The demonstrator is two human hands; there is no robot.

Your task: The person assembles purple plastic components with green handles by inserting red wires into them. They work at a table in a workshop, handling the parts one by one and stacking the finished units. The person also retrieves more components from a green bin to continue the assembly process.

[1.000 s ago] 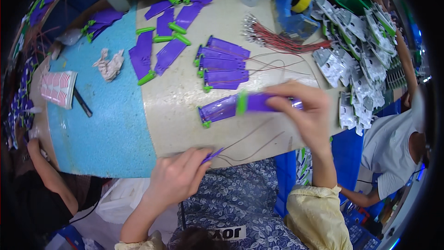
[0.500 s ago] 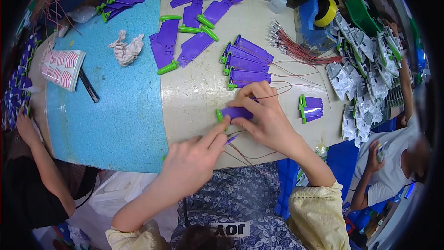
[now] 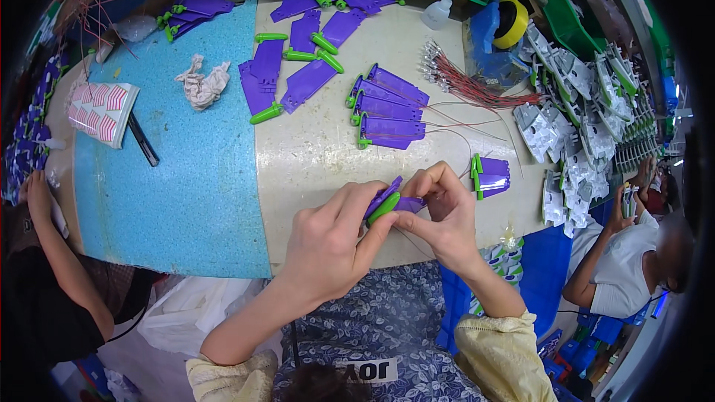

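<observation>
My left hand [image 3: 331, 234] pinches a flat purple plastic piece with a green end [image 3: 384, 207] between thumb and fingers, just above the near part of the table. From the other side, my right hand [image 3: 441, 212] grips the purple end of it. A purple flap stands up beside the green end; whether it is a second part I cannot tell. A thin wire trails beneath my right hand. Beyond my hands lies a fanned group of purple pieces with wires [image 3: 391, 130]. To their right is a small purple and green piece [image 3: 491, 176].
Loose purple and green pieces [image 3: 309, 82] lie farther back. At right are a red wire bundle [image 3: 477, 78], yellow tape [image 3: 512, 22] and heaped grey parts [image 3: 581, 126]. A white bottle [image 3: 438, 12], crumpled tissue [image 3: 202, 83] and black marker [image 3: 143, 140] also lie around. People sit at both sides.
Both hands have drawn nearer to me with the purple piece, lifting and tilting it. The right hand now grips its end, and the flap stands up. The person at right has shifted.
</observation>
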